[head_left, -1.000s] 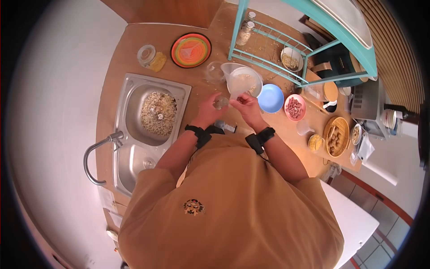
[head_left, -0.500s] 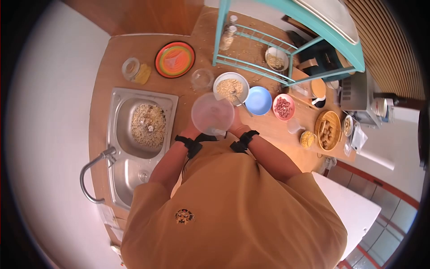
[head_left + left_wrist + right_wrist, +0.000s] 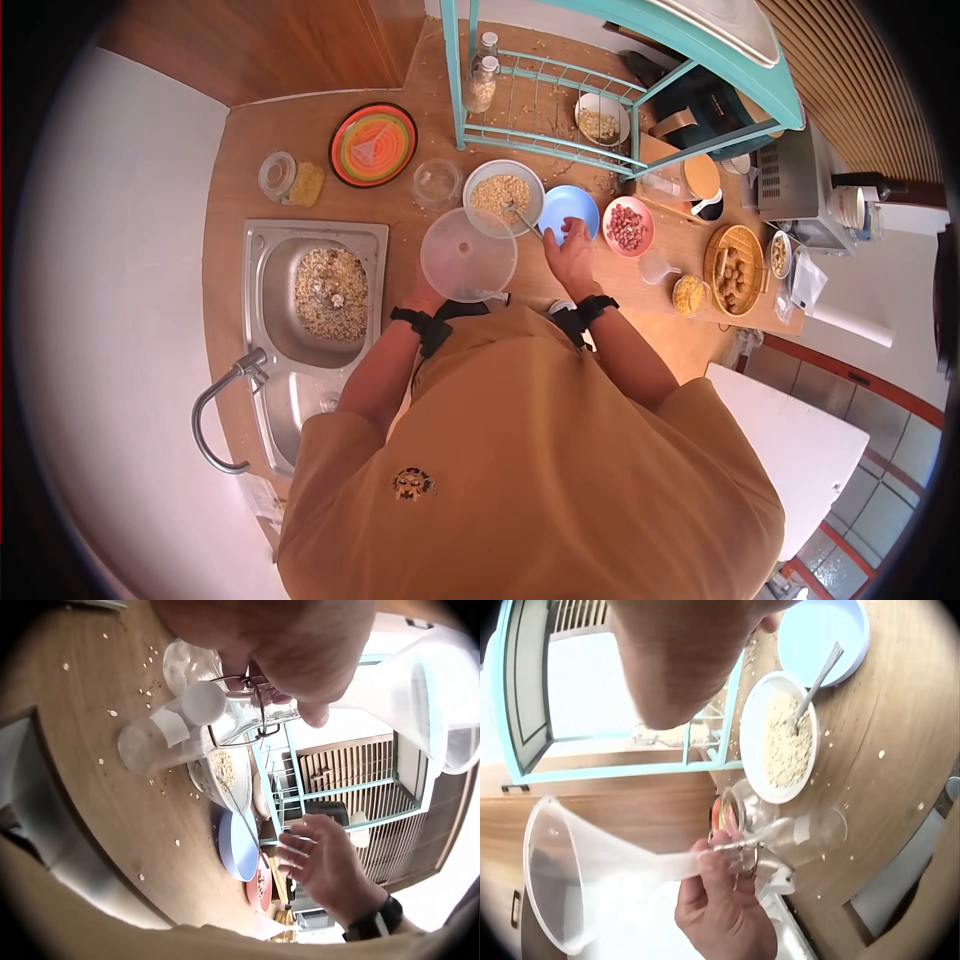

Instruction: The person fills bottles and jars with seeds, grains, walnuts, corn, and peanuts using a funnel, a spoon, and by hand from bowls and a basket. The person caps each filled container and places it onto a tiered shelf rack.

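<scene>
My left hand [image 3: 731, 919] grips the neck of a clear glass swing-top bottle [image 3: 161, 739] with a wire clasp and a white stopper [image 3: 204, 703]. A large translucent funnel [image 3: 468, 260] stands at the bottle's mouth, its spout by my left fingertips. In the head view the funnel hides much of that hand and the bottle. My right hand [image 3: 572, 262] holds nothing, fingers loosely spread over the near edge of a blue bowl [image 3: 562, 200]. Just left of it, a metal spoon [image 3: 821, 681] leans in a white bowl [image 3: 751, 742] of rolled oats.
At the left is a steel sink [image 3: 378, 260] with oats in its basin. A pink bowl [image 3: 651, 235], a small funnel [image 3: 654, 266] and a bamboo basket [image 3: 712, 262] stand to the right. Behind the bowls rises a turquoise rack [image 3: 530, 150]. Stray oats dot the counter.
The funnel has gone from lying tilted between both hands to standing mouth-up over the bottle. My right hand has left it and moved right, to the blue bowl.
</scene>
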A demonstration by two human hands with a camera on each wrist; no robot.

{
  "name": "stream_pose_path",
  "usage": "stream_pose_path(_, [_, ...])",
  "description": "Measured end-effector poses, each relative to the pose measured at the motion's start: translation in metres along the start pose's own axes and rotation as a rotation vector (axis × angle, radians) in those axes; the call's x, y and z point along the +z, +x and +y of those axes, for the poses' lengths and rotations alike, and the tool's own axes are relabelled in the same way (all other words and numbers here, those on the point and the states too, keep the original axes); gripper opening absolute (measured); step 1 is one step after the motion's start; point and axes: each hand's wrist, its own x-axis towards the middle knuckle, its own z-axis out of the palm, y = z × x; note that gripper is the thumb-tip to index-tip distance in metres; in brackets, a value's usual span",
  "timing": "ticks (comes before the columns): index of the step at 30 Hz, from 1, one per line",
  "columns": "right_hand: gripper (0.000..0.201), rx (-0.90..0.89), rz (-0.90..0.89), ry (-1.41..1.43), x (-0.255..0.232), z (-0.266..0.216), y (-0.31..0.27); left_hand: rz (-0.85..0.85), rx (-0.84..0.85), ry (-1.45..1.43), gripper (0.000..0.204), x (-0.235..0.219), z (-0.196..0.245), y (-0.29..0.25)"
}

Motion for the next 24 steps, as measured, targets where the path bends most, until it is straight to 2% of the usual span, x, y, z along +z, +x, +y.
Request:
stream_pose_path(1, [0.050,0.179,-0.116,-0.019,0.001,0.007,0.000,0.001,-0.001,0.001,0.041,0.000,0.001,0.000])
stream_pose_path(2, [0.050,0.180,-0.117,-0.018,0.006,0.012,0.001,0.022,0.121,0.193,0.042,0.000,0.002,0.001])
stream_pose_path(3, [0.045,0.337,-0.284,0.149,0.010,0.017,0.001,0.043,0.243,0.386,0.043,0.000,0.003,0.001])
stream_pose_path(4, [0.042,0.492,-0.450,0.317,0.015,0.022,0.002,0.042,0.242,0.387,0.043,0.001,0.001,0.002])
stream_pose_path(5, [0.042,0.493,-0.450,0.319,0.021,0.029,0.002,0.046,0.244,0.376,0.042,0.001,-0.003,0.004])
stream_pose_path(7, [0.033,0.297,-0.418,0.144,0.030,0.037,0.002,0.048,0.246,0.369,0.042,0.001,-0.009,0.006])
stream_pose_path(8, [0.033,0.298,-0.418,0.147,0.030,0.040,0.001,0.056,0.325,0.516,0.040,0.000,-0.011,0.007])
stream_pose_path(9, [0.029,0.156,-0.276,0.084,0.028,0.044,0.001,0.064,0.404,0.663,0.038,-0.001,-0.013,0.009])
stream_pose_path(10, [0.026,0.016,-0.132,0.019,0.026,0.045,0.001,0.060,0.406,0.665,0.038,-0.002,-0.013,0.009])
stream_pose_path(11, [0.026,0.019,-0.129,0.020,0.024,0.047,0.000,0.056,0.407,0.659,0.038,-0.003,-0.013,0.008])
stream_pose_path(13, [0.025,-0.148,0.011,-0.046,0.017,0.048,0.000,0.047,0.409,0.647,0.038,-0.001,-0.013,0.010])
stream_pose_path(16, [0.027,-0.142,-0.075,-0.114,0.014,0.041,-0.002,0.040,0.407,0.630,0.037,0.000,-0.013,0.014])
stream_pose_path(20, [0.028,-0.065,-0.193,-0.046,0.030,0.044,0.001,0.033,0.401,0.617,0.037,-0.005,-0.012,0.011])
stream_pose_path(22, [0.030,0.089,-0.185,0.043,0.030,0.041,0.004,0.030,0.399,0.609,0.037,-0.005,-0.013,0.012])
stream_pose_path(24, [0.030,0.159,-0.186,0.097,0.021,0.039,0.004,0.031,0.396,0.598,0.037,-0.007,-0.013,0.012])
